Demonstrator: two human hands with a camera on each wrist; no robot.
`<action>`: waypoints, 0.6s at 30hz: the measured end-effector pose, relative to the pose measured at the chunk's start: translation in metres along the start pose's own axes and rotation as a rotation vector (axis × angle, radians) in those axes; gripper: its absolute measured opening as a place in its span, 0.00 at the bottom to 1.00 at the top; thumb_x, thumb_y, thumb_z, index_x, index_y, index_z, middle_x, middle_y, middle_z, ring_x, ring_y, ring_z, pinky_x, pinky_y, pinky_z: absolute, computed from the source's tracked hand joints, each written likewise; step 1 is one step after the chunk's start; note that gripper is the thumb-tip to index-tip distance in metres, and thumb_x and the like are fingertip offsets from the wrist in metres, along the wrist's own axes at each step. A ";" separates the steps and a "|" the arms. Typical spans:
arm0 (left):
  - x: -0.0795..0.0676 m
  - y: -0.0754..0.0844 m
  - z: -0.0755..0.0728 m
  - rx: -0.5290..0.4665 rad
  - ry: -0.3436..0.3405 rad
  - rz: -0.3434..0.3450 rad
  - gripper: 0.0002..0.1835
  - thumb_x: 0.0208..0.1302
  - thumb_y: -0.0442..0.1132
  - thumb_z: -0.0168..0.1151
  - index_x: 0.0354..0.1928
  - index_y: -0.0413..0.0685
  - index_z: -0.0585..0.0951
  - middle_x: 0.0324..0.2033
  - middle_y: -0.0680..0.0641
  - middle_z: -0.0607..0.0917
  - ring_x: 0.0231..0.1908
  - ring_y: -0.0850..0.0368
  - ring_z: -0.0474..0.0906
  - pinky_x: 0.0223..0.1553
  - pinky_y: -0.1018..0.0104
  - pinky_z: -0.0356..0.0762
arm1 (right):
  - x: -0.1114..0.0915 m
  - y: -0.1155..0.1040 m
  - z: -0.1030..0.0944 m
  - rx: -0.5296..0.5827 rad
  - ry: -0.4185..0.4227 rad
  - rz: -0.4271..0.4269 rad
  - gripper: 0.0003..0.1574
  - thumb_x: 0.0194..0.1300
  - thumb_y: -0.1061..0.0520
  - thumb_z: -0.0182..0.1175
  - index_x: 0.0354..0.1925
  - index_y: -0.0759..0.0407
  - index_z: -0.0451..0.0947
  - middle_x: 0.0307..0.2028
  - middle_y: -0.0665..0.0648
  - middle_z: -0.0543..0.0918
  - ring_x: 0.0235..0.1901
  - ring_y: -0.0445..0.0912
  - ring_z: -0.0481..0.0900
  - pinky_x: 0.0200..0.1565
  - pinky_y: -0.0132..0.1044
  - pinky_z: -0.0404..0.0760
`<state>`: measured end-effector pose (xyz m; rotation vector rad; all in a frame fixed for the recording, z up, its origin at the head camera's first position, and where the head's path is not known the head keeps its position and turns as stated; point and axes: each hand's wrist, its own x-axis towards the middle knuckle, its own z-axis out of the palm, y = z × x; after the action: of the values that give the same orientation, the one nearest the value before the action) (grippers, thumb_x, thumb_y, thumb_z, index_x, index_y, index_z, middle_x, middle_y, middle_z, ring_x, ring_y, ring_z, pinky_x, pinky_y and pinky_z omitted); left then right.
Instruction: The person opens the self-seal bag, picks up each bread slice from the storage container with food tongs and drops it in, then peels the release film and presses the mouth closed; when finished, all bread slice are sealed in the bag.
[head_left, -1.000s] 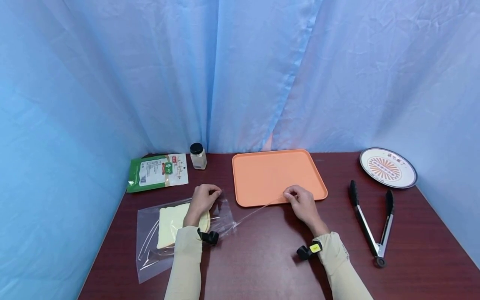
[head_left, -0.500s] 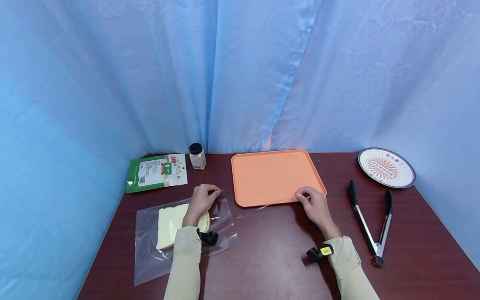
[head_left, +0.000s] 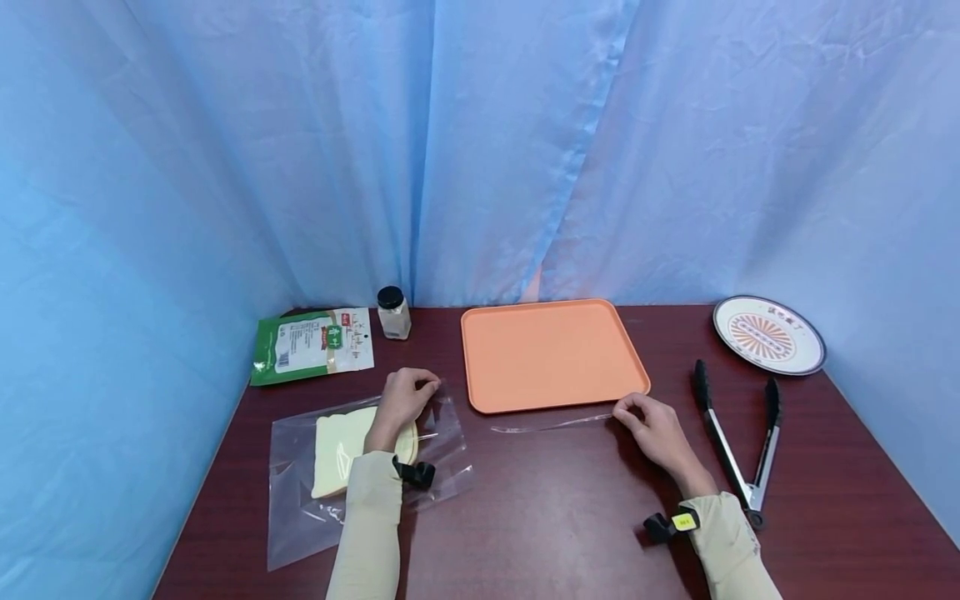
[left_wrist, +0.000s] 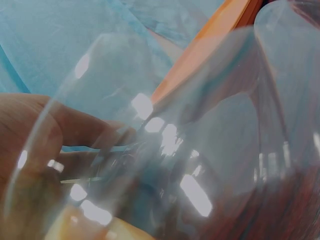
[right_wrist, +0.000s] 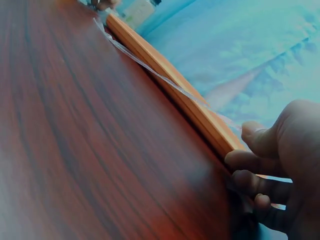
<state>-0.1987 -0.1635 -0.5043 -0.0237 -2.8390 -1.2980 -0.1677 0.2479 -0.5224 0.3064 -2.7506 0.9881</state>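
A clear plastic bag (head_left: 292, 529) with pale bread slices (head_left: 336, 454) inside lies flat at the left of the table. My left hand (head_left: 405, 398) pinches the bag's upper right corner between thumb and forefinger, its forearm crossing over the bread. The left wrist view is largely filled by the shiny bag film (left_wrist: 225, 130) in front of those fingers (left_wrist: 85, 125). Right of the middle, my right hand (head_left: 660, 433) pinches one end of a thin clear plastic strip (head_left: 558, 426). In the right wrist view the strip (right_wrist: 150, 70) trails leftward along the tray's near edge, apart from the bag.
An orange tray (head_left: 551, 354) sits at the back middle. Black-tipped tongs (head_left: 730, 454) lie spread at right, below a patterned plate (head_left: 768, 335). A green and white packet (head_left: 311, 346) and a black-lidded jar (head_left: 394, 317) stand back left, before blue curtains (head_left: 487, 150).
My right hand has moved right and slightly toward me, drawing the strip off; the strip, earlier joined to the bag, is now separate from it. My left hand has stayed put.
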 end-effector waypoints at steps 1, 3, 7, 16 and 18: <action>0.000 0.000 0.000 0.000 0.000 -0.001 0.08 0.68 0.36 0.62 0.39 0.45 0.89 0.39 0.44 0.91 0.43 0.50 0.85 0.49 0.53 0.82 | -0.001 0.003 -0.002 -0.010 -0.010 0.011 0.05 0.65 0.61 0.66 0.32 0.52 0.80 0.31 0.50 0.84 0.30 0.31 0.72 0.37 0.28 0.72; 0.000 0.000 0.000 -0.002 -0.001 -0.003 0.08 0.68 0.36 0.62 0.39 0.45 0.89 0.39 0.44 0.91 0.43 0.50 0.85 0.49 0.53 0.82 | -0.001 0.008 -0.008 -0.023 -0.039 0.033 0.05 0.66 0.60 0.65 0.32 0.52 0.80 0.29 0.50 0.83 0.28 0.32 0.70 0.36 0.28 0.70; 0.000 0.001 0.000 -0.002 0.000 0.000 0.08 0.68 0.35 0.61 0.39 0.45 0.89 0.40 0.44 0.91 0.43 0.50 0.85 0.49 0.53 0.81 | 0.001 0.015 -0.023 -0.047 -0.121 0.068 0.04 0.66 0.59 0.65 0.33 0.53 0.81 0.25 0.49 0.80 0.24 0.33 0.68 0.32 0.29 0.67; -0.001 0.003 -0.002 -0.001 -0.001 0.005 0.08 0.68 0.36 0.62 0.40 0.45 0.89 0.41 0.44 0.91 0.43 0.50 0.84 0.50 0.53 0.81 | 0.010 0.025 -0.044 -0.068 -0.259 0.123 0.04 0.65 0.58 0.65 0.33 0.56 0.84 0.28 0.51 0.86 0.26 0.31 0.73 0.34 0.28 0.72; -0.001 0.004 -0.003 -0.010 0.006 0.010 0.08 0.68 0.36 0.62 0.41 0.45 0.89 0.41 0.44 0.90 0.41 0.51 0.84 0.48 0.55 0.81 | 0.011 0.026 -0.045 -0.062 -0.268 0.135 0.04 0.65 0.57 0.66 0.33 0.56 0.84 0.28 0.51 0.86 0.26 0.31 0.74 0.34 0.28 0.73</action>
<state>-0.1971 -0.1630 -0.4998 -0.0343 -2.8229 -1.3086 -0.1801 0.2952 -0.5016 0.2631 -3.0733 0.9523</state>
